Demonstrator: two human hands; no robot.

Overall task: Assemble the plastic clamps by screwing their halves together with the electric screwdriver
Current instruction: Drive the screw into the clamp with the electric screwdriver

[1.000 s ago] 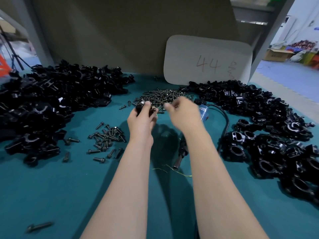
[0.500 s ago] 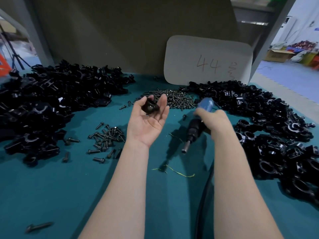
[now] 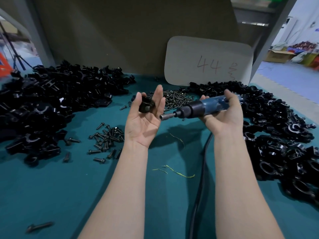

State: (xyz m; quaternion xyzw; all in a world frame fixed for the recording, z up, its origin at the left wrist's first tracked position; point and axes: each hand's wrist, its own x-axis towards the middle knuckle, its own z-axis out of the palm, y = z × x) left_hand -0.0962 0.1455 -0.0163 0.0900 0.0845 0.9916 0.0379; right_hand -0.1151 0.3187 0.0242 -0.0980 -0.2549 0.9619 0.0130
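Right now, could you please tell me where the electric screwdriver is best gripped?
Grip the electric screwdriver by its blue barrel, behind the dark collar, from below and right, as the right hand does: it lies nearly level, tip pointing left toward the clamp in the left hand, so the front should stay free.

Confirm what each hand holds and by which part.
Left hand pinches a black clamp by its outer sides, palm up. Right hand grips the electric screwdriver around its blue body; the bit end is free.
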